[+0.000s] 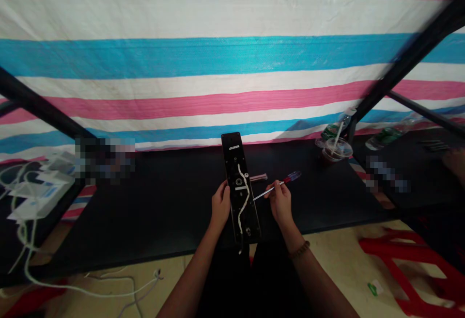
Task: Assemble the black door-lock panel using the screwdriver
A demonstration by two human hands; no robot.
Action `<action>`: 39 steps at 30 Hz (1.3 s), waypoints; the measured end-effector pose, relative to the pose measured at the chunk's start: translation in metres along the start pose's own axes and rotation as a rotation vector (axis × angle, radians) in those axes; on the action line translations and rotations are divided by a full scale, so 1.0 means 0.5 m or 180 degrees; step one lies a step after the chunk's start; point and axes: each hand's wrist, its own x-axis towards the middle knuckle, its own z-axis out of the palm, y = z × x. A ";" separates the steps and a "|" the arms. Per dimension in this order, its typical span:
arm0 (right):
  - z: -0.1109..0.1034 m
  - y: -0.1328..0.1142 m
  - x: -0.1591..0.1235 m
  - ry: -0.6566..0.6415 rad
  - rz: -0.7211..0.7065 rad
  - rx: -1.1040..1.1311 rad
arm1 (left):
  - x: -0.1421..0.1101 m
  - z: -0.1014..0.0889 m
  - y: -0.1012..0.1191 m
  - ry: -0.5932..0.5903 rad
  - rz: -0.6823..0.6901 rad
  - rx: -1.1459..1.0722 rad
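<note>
A long black panel [234,163] lies lengthwise on the dark table [163,201], with a white cable [242,206] running down its face. My left hand [220,206] grips the panel's left edge, fingers curled on it. My right hand [279,202] pinches a screwdriver [281,183] with a red and clear handle. Its metal shaft points left, with the tip at the panel's right edge. A small pinkish part [258,177] lies on the table just right of the panel.
A plastic cup with a straw [336,149] and bottles [383,137] stand at the back right. White boxes and cables [34,189] sit at the left. A red plastic stool [410,269] is at the lower right. Black frame bars cross both sides before a striped tarp.
</note>
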 end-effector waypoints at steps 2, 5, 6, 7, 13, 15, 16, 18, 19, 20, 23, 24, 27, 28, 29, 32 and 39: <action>0.004 -0.012 -0.009 0.0024 0.0031 0.0086 | -0.008 0.001 0.005 0.0111 0.0047 -0.0005; 0.016 -0.045 -0.037 0.0077 -0.0015 0.0260 | -0.047 -0.004 0.032 0.0756 0.0319 0.0070; 0.022 -0.058 -0.050 0.0078 -0.0062 0.0314 | -0.065 -0.007 0.047 0.0924 0.0416 0.0104; 0.028 -0.072 -0.064 0.0064 -0.0117 0.0367 | -0.085 -0.010 0.064 0.0911 0.0459 0.0096; 0.072 -0.118 -0.134 -0.0056 -0.0416 0.0481 | -0.153 -0.020 0.150 -0.0051 -0.0258 -0.0419; 0.082 -0.117 -0.145 -0.0108 -0.0492 0.0479 | -0.149 -0.023 0.154 -0.0019 -0.0410 -0.0480; 0.086 -0.115 -0.149 -0.0130 -0.0520 0.0477 | -0.145 -0.025 0.151 0.0016 -0.0458 -0.0499; 0.093 -0.109 -0.156 -0.0147 -0.0545 0.0452 | -0.136 -0.033 0.139 0.0045 -0.0527 -0.0573; 0.096 -0.106 -0.158 -0.0137 -0.0550 0.0433 | -0.133 -0.037 0.133 0.0029 -0.0566 -0.0644; 0.098 -0.103 -0.161 -0.0121 -0.0551 0.0410 | -0.129 -0.041 0.127 -0.0003 -0.0616 -0.0731; 0.104 -0.096 -0.166 -0.0096 -0.0557 0.0333 | -0.124 -0.051 0.117 -0.0138 -0.0782 -0.1009; 0.104 -0.094 -0.168 -0.0107 -0.0558 0.0323 | -0.122 -0.052 0.116 -0.0171 -0.0821 -0.1082; 0.103 -0.092 -0.170 -0.0142 -0.0557 0.0307 | -0.120 -0.055 0.117 -0.0201 -0.0866 -0.1223; 0.102 -0.091 -0.171 -0.0148 -0.0558 0.0290 | -0.120 -0.055 0.116 -0.0197 -0.0872 -0.1240; 0.101 -0.091 -0.171 -0.0146 -0.0562 0.0267 | -0.121 -0.056 0.115 -0.0198 -0.0878 -0.1248; 0.096 -0.092 -0.173 -0.0140 -0.0547 0.0212 | -0.123 -0.060 0.110 -0.0293 -0.0946 -0.1228; 0.095 -0.087 -0.185 -0.0137 -0.0627 0.0187 | -0.128 -0.057 0.122 -0.0115 -0.1194 -0.1684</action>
